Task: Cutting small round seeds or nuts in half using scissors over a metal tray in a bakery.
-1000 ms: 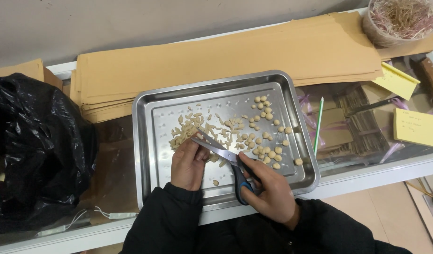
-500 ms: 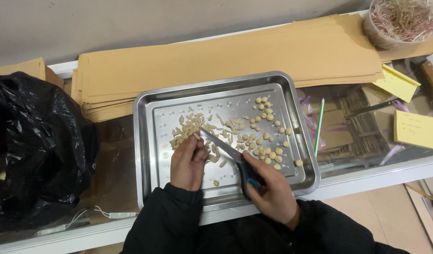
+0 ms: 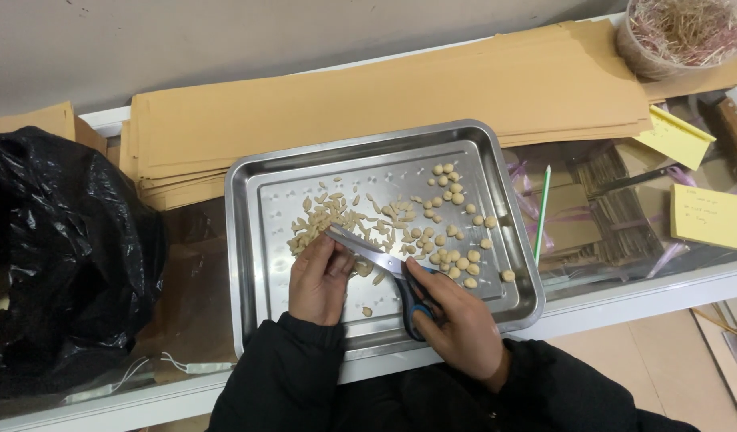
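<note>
Right hand [image 3: 456, 324] is gripping the blue-and-black handles of a pair of scissors [image 3: 384, 268], fingers curled shut around them, blades lying low and pointing up-left over the steel tray [image 3: 248, 264]. Left hand [image 3: 319, 280] is resting on the tray floor beside the blade tips, fingertips pressed together as if pinching a small pale piece; the piece itself is hidden. Round pale pieces [image 3: 456, 240] are lying right of the blades, cut slivers [image 3: 336, 216] left of them. Against half a second ago, hands and scissors are sitting almost unchanged. Black bag [image 3: 56, 256] is cut off at the left edge; brown paper sheets [image 3: 384, 104] are lying behind the tray.
</note>
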